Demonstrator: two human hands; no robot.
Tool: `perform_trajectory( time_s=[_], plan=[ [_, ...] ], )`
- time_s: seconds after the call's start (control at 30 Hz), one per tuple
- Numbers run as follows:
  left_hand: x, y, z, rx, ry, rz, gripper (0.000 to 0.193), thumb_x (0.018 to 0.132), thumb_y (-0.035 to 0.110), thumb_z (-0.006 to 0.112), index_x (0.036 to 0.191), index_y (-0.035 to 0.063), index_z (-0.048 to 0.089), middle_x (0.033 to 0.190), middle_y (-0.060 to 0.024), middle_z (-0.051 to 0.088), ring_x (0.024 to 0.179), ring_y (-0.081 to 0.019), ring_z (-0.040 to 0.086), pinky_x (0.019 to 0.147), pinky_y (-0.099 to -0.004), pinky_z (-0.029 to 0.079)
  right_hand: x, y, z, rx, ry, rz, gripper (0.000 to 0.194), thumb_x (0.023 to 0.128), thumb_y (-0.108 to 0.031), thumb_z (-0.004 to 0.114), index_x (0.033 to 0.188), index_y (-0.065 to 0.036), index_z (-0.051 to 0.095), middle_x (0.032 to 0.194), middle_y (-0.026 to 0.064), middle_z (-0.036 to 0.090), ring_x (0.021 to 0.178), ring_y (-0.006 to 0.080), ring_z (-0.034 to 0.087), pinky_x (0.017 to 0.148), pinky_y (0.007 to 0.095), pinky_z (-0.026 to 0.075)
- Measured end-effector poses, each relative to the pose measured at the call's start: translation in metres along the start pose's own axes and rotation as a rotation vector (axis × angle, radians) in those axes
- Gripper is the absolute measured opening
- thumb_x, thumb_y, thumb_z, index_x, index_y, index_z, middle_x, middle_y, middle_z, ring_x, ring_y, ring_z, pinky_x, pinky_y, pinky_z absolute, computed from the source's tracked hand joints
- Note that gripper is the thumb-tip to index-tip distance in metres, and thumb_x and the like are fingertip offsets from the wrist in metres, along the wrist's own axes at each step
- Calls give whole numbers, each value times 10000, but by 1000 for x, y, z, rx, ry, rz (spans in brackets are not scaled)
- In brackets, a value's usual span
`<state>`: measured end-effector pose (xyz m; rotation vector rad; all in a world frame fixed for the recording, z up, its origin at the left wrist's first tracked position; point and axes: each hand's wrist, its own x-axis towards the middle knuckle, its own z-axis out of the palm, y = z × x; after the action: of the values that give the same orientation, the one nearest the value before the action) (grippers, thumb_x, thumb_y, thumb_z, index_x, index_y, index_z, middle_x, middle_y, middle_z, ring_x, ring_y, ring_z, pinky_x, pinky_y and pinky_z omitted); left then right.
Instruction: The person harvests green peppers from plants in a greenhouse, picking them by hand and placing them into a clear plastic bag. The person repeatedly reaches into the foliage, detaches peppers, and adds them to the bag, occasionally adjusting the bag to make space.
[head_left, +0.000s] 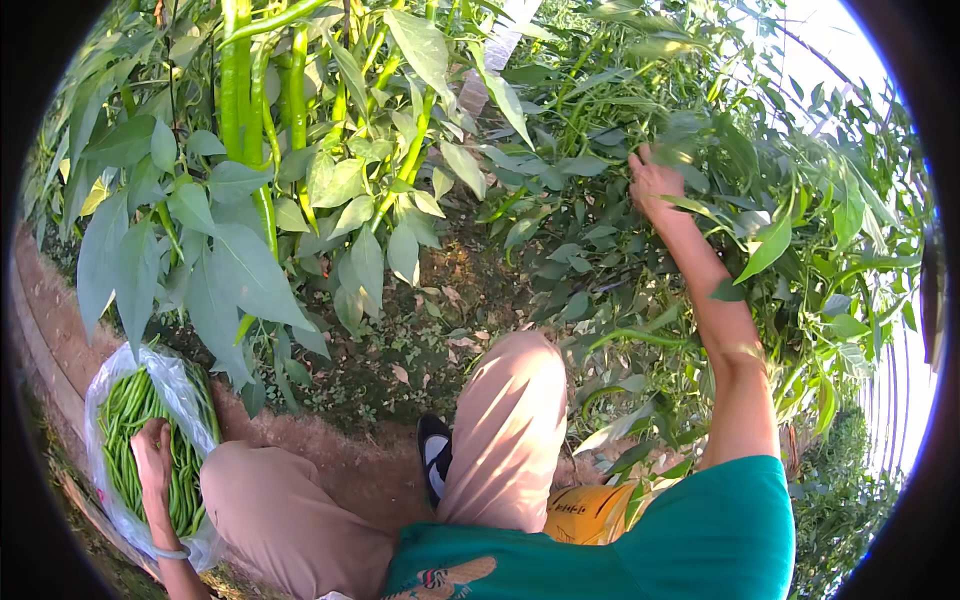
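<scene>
My left hand (152, 450), with a bracelet on its wrist, is at the lower left over a clear plastic bag (112, 375) full of long green chili peppers (131, 405). Its fingers are curled down among the peppers; whether they grip any cannot be told. My right arm reaches up into the pepper plants on the right. There my right hand (654, 180) is among the leaves, its fingertips partly hidden by foliage. Long green peppers (240, 97) hang on the plant at the upper left, apart from both hands.
Leafy pepper plants (247, 247) rise in front and on the right. Soil with small weeds and dry leaves (450, 315) lies between them. My bent knees (514, 420) are close below, with a dark shoe (433, 457) between. A yellow printed sack (589, 514) is beside my right leg.
</scene>
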<state>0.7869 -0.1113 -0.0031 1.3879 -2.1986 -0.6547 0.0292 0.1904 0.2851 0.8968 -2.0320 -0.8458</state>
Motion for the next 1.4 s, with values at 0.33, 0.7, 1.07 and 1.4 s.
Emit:
perform_trajectory(
  time_s=[0.33, 0.7, 1.07, 1.4],
  plan=[
    [-7, 218, -45, -93, -186, 229, 114, 865, 5, 618, 934, -71, 666, 723, -166, 651, 619, -223, 611, 621, -335, 481, -46, 77, 39, 221, 53, 131, 133, 883, -160, 560, 995, -126, 623, 1010, 95, 622, 1068, 313, 564, 814, 535, 484],
    [34, 473, 53, -234, -548, 1086, 148, 911, 94, 637, 1007, -4, 694, 892, -160, 707, 796, -322, 683, 715, -375, 541, -56, 72, 25, 490, 114, 143, 257, 906, -100, 494, 1083, -90, 680, 1075, 114, 643, 1108, 344, 560, 842, 529, 516],
    [117, 673, 231, -640, -337, 1073, 271, 853, -1, 533, 1051, 3, 717, 871, -170, 715, 784, -216, 675, 734, -315, 519, -59, 78, 34, 496, 153, 95, 265, 832, -12, 565, 1062, -44, 691, 1048, 116, 673, 1068, 326, 590, 871, 457, 529],
    [117, 701, 290, -298, -444, 1127, 780, 744, -67, 614, 1459, 31, 318, 1295, -212, 465, 1061, -432, 589, 896, -518, 481, -62, 71, 9, 527, 109, 149, 244, 853, -11, 590, 1076, -53, 681, 1115, 86, 669, 1099, 306, 580, 875, 430, 530]
  ],
)
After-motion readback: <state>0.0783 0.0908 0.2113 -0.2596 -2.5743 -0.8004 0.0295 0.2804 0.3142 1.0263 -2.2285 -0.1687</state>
